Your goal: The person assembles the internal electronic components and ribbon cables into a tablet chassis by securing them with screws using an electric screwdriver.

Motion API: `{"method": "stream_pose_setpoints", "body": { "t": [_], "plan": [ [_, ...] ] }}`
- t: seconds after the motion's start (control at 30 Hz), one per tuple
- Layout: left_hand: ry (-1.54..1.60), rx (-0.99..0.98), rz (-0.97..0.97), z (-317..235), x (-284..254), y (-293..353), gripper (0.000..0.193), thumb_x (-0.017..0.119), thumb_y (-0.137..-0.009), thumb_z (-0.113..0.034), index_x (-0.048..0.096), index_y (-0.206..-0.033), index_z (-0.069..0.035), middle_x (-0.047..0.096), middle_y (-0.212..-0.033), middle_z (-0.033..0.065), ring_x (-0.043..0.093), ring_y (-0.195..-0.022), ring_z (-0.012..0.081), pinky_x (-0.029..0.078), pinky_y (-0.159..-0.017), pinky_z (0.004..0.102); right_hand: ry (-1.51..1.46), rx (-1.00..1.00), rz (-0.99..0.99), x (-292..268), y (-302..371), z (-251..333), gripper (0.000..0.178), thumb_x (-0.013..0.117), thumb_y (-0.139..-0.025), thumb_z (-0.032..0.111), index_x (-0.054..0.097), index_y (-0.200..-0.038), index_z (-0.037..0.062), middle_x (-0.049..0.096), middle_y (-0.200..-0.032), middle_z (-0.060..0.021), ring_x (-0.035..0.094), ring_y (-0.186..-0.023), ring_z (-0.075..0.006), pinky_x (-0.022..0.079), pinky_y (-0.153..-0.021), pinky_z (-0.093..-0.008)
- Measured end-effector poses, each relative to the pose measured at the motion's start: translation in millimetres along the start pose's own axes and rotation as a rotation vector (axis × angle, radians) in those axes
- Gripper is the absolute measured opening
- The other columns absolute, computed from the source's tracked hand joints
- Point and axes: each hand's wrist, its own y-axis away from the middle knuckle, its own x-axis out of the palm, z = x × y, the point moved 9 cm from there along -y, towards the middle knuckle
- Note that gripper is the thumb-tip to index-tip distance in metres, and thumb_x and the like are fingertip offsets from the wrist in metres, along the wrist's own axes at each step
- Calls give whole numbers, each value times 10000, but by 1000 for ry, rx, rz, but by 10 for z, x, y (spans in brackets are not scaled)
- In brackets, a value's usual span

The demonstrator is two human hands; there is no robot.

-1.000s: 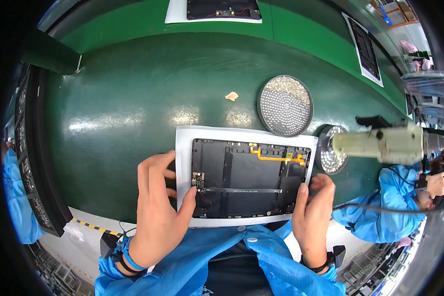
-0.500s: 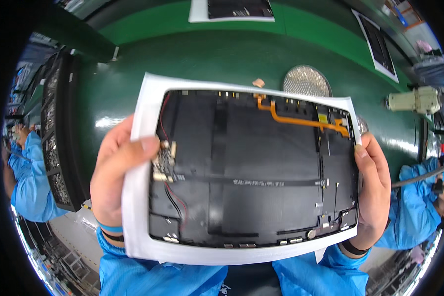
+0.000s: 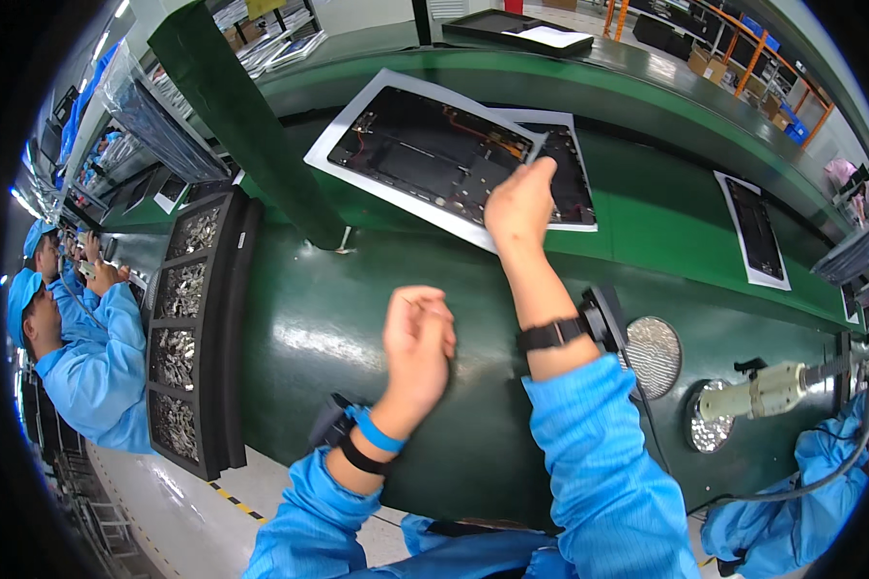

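Note:
A black tablet housing (image 3: 410, 145) with an orange flex cable and thin wires lies on a white backing sheet (image 3: 348, 154), tilted over the far green ledge. My right hand (image 3: 521, 207) grips the right edge of this sheet, thumb on top and fingers underneath out of sight. Partly covered by it is another black housing (image 3: 572, 183) on a white sheet of its own. My left hand (image 3: 420, 340) is apart from the work, above the green bench, its fingers curled in and nothing seen in them.
A black compartment rack (image 3: 224, 333) of small metal parts stands left, by a green post (image 3: 251, 125). At right are a round mesh-like disc (image 3: 653, 357), a pale hand tool (image 3: 763, 391) over a dish of shiny parts (image 3: 710, 431), and another housing (image 3: 755, 232). Co-workers sit either side.
The tablet housing on its sheet has moved from close in front of me to the far ledge, over another housing. My left hand has let go and drawn back; the right still holds on.

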Motion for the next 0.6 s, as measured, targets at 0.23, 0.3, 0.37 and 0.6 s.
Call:
{"method": "stream_pose_setpoints", "body": {
  "t": [0.23,0.3,0.37,0.6],
  "plan": [
    [-139,-126,91,130,200,106,99,561,-1093,-39,556,-1192,-39,625,-893,12,554,-694,53,456,-584,235,130,-14,135,1099,-495,80,342,638,-968,100,550,-1240,-88,730,-1067,-381,712,-1089,-534,559,-993,-568],
    [-161,-132,65,155,117,121,90,587,-1062,-15,578,-1152,-25,644,-883,18,565,-714,54,467,-612,252,339,-160,84,1121,-524,170,356,675,-957,194,602,-1205,-51,723,-1146,-319,719,-1105,-478,592,-939,-551],
    [-232,-114,123,135,148,133,98,575,-1074,-22,570,-1171,-36,637,-876,14,561,-695,53,461,-600,245,667,-277,-127,800,-680,199,421,727,-914,293,636,-1190,-13,680,-1187,-216,682,-1133,-408,595,-886,-529],
    [-328,-106,266,55,286,267,104,600,-1065,-15,585,-1165,-36,605,-812,-10,510,-689,26,428,-599,233,726,327,11,-172,-1252,-705,583,771,-921,220,585,-1432,12,657,-1410,-235,658,-1309,-386,575,-1031,-475]
  ]
}}
